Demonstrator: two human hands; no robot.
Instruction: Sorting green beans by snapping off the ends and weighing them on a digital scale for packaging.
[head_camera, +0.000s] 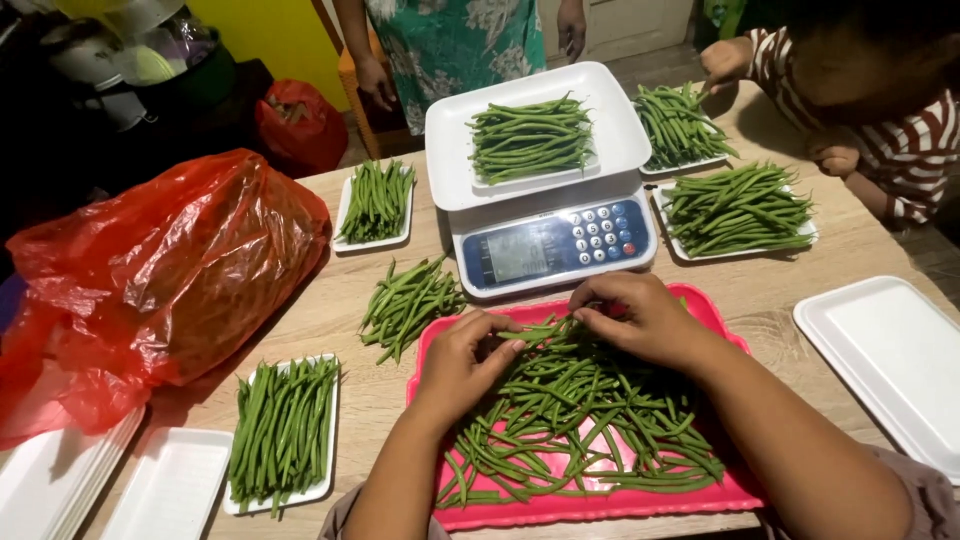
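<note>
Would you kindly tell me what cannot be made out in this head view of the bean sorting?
- What the red plastic bag holds: its crumpled film hides it.
- The scale display: glare, and too small to read.
- The pink tray floor: covered by the loose beans.
- The left hand and right hand fingertips: buried in beans.
- The white tray at the right edge: cut off.

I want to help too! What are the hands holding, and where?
Both the left hand and right hand pinch green beans near their ends, over the pink tray.
</note>
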